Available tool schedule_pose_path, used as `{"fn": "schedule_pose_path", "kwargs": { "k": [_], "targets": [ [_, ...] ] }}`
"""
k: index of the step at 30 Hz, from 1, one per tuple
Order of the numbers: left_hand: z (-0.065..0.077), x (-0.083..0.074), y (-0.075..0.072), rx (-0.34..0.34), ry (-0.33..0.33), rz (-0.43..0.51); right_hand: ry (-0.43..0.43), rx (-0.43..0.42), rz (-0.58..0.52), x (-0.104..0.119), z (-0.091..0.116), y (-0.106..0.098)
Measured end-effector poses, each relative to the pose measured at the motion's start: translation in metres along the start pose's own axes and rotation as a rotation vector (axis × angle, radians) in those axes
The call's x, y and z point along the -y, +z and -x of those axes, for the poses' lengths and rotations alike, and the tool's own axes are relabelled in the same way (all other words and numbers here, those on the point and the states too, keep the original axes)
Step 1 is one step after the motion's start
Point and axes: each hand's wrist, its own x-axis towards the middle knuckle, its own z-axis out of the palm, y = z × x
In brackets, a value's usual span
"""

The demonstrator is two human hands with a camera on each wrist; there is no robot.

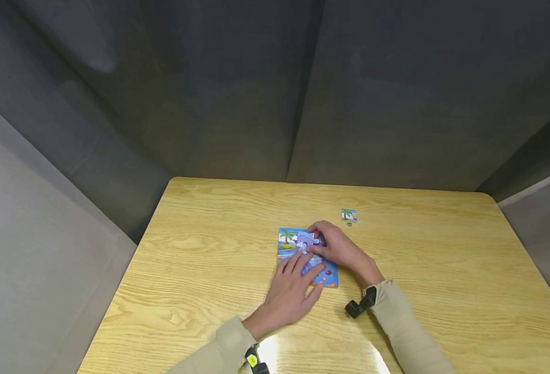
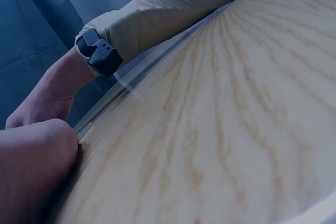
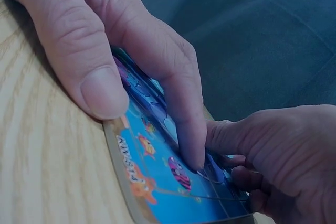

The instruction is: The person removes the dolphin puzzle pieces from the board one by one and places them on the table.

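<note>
A jigsaw puzzle (image 1: 332, 275) with a palm tree, a purple figure and sea creatures lies on the table, partly hidden beneath both hands. My left hand (image 1: 290, 293) rests on its lower left part with fingers stretched out. In the right wrist view the left thumb (image 3: 104, 90) lies by the puzzle's near edge and the index fingertip presses on the picture. My right hand (image 1: 338, 246) bends over the upper right part, thumb and index finger at either side of a puzzle piece (image 1: 319, 241). Its other fingers (image 3: 244, 177) curl at the puzzle's far side.
A loose puzzle piece (image 1: 349, 215) with a palm tree lies beyond the right hand. The wooden table (image 1: 200, 259) reaches back to a dark curtain (image 1: 237, 104). Black wrist devices sit on both sleeves, the right one (image 1: 361, 304) just over the tabletop.
</note>
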Motion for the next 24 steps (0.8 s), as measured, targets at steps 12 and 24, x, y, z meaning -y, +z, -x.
{"fn": "schedule_pose_path", "kwargs": {
  "k": [12, 24],
  "targets": [
    [0.001, 0.001, -0.001, 0.013, -0.001, -0.003, -0.026, -0.049, 0.125, -0.003, -0.002, 0.004],
    [0.0, 0.002, 0.004, -0.019, 0.002, -0.006, -0.094, -0.217, 0.089, -0.023, 0.002, -0.013]
  ]
}}
